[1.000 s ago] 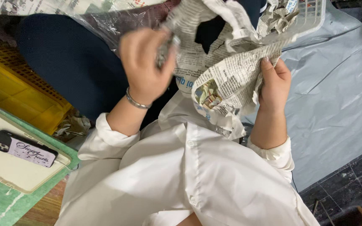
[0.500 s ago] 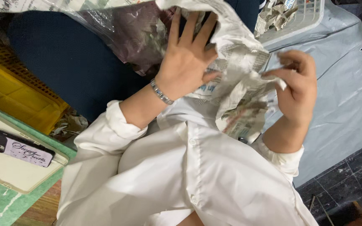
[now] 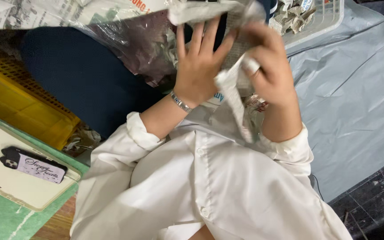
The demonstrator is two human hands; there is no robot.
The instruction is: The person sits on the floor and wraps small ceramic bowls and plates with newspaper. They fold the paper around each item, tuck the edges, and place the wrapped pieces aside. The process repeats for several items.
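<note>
The crumpled newspaper [image 3: 236, 95] is in front of your chest, just above the white shirt [image 3: 210, 186], and it hangs down as a twisted strip between your two hands. Your right hand [image 3: 270, 66] holds it: the fingers are curled closed around the upper part of the paper. Half a second ago this hand was lower and further to the right of the newspaper, with the paper bunched under it; now it has come up and inward, and the paper is pulled longer and thinner.

Your left hand [image 3: 201, 66] is wide open, with the fingers spread and pointing up. The palm is pressed flat against the paper just to the left of the strip. It was also open and flat in the earlier frame, so this has not changed much, only it sits a little closer to the right hand now. A silver bracelet [image 3: 181, 102] is on its wrist.

Up and to the left of the newspaper there is a clear plastic bag [image 3: 134, 42] over something dark. Up and to the right of it stands a white basket [image 3: 321, 24] with more paper scraps, on a grey sheet [image 3: 352, 93]. Far left of the newspaper is a yellow crate [image 3: 18, 102], and below that a pale tray [image 3: 5, 186] with a dark phone [image 3: 32, 164] on it.
</note>
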